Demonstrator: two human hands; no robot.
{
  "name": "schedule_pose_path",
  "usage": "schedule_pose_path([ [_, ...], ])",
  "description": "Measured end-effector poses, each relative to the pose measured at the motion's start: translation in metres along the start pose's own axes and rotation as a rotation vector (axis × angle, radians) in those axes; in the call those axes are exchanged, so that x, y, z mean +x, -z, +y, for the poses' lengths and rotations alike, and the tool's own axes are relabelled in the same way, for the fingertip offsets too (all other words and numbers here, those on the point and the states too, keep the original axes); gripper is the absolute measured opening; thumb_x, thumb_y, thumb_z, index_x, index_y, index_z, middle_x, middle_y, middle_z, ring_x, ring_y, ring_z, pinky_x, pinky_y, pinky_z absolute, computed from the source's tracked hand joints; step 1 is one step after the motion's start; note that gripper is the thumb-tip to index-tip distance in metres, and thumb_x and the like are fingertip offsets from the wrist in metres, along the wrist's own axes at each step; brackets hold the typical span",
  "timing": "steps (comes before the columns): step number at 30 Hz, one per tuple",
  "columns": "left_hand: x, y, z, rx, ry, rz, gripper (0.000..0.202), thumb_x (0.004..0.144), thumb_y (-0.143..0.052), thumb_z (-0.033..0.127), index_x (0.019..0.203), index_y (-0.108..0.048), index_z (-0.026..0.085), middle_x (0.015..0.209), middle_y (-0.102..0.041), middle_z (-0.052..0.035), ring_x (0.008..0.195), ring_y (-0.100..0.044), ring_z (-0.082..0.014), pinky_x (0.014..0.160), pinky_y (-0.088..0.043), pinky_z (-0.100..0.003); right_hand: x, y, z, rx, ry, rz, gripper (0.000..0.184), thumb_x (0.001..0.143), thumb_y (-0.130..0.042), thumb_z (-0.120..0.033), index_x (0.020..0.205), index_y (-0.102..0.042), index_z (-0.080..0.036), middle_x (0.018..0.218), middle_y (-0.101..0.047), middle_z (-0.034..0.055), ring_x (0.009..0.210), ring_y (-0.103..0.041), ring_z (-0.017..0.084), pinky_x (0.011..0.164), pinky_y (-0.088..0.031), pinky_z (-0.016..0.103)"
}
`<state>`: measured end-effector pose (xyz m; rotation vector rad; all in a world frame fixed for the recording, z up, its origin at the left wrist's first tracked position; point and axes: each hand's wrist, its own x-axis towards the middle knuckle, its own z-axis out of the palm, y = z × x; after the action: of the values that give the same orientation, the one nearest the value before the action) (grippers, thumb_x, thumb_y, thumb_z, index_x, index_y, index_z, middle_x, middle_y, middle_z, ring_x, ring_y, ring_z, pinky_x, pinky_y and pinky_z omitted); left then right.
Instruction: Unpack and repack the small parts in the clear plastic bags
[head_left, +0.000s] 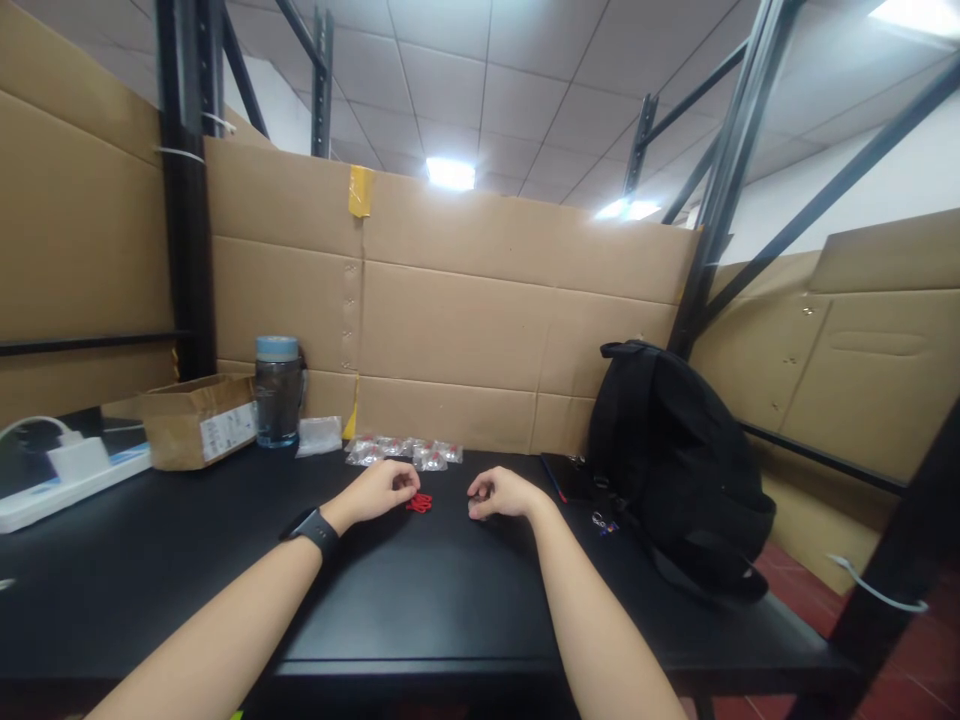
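Observation:
My left hand [386, 490], with a dark watch on its wrist, has its fingers pinched at the edge of a small looped bundle of red cord [420, 504] on the black table. To the right of the cord, just over the tabletop, my right hand [504, 493] is closed with curled fingers. Something small and greyish or clear seems to show at its fingertips, too small to name. Behind both hands lie several small clear plastic packets [405, 450] with red bits inside.
Along the back left of the black table [420, 610] stand a power strip [75, 488], an open cardboard box [199, 420], a blue-lidded bottle [277, 392] and a white packet [319, 437]. A black backpack [667, 460] and keys [602, 521] are on the right. Cardboard walls [450, 320] enclose the back.

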<state>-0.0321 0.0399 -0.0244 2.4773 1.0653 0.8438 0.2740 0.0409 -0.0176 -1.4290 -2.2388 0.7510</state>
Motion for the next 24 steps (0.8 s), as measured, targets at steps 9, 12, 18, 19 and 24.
schedule_pose_path([
  [9,-0.01,0.014,-0.042,0.51,0.433,0.09,0.064,0.085,-0.055,0.03,0.148,-0.047,0.022,0.157,-0.044,-0.0156,0.143,-0.041,-0.0367,0.11,-0.034,-0.06,-0.005,-0.003,-0.018,-0.147,0.034,0.158,0.035,0.077,-0.078,-0.044,0.101,-0.078,-0.019,0.097,-0.073,0.0066,0.08,-0.065,0.017,0.072,-0.047,0.027],
  [12,-0.013,0.02,-0.051,0.484,0.515,-0.009,0.068,0.09,-0.05,0.041,0.156,-0.037,0.026,0.163,-0.035,-0.0116,0.148,-0.034,-0.0366,0.112,-0.03,-0.064,0.001,-0.012,-0.025,-0.254,0.097,0.286,0.034,0.086,-0.068,-0.04,0.113,-0.075,-0.019,0.117,-0.07,0.0107,0.104,-0.065,0.023,0.091,-0.047,0.033],
  [18,-0.011,0.019,-0.054,0.481,0.536,-0.069,0.062,0.09,-0.048,0.045,0.151,-0.047,0.029,0.163,-0.035,-0.0081,0.146,-0.038,-0.0365,0.113,-0.032,-0.061,0.021,-0.034,-0.048,-0.497,0.128,0.141,0.049,0.094,-0.055,-0.048,0.139,-0.058,-0.03,0.148,-0.056,0.0105,0.134,-0.049,0.034,0.106,-0.035,0.058],
  [19,-0.011,0.019,-0.053,0.486,0.54,-0.081,0.061,0.091,-0.047,0.045,0.15,-0.047,0.029,0.164,-0.034,-0.0079,0.147,-0.037,-0.0366,0.113,-0.032,-0.062,0.024,-0.036,-0.051,-0.513,0.126,0.121,0.049,0.095,-0.053,-0.048,0.14,-0.056,-0.03,0.146,-0.058,0.0113,0.134,-0.049,0.034,0.106,-0.035,0.059],
  [24,-0.012,0.02,-0.054,0.459,0.545,-0.107,0.062,0.092,-0.045,0.046,0.151,-0.046,0.028,0.166,-0.03,-0.0084,0.147,-0.036,-0.0376,0.112,-0.031,-0.064,0.025,-0.04,-0.062,-0.523,0.122,0.112,0.048,0.093,-0.054,-0.041,0.138,-0.056,-0.024,0.137,-0.063,0.0145,0.126,-0.056,0.032,0.104,-0.038,0.053],
])
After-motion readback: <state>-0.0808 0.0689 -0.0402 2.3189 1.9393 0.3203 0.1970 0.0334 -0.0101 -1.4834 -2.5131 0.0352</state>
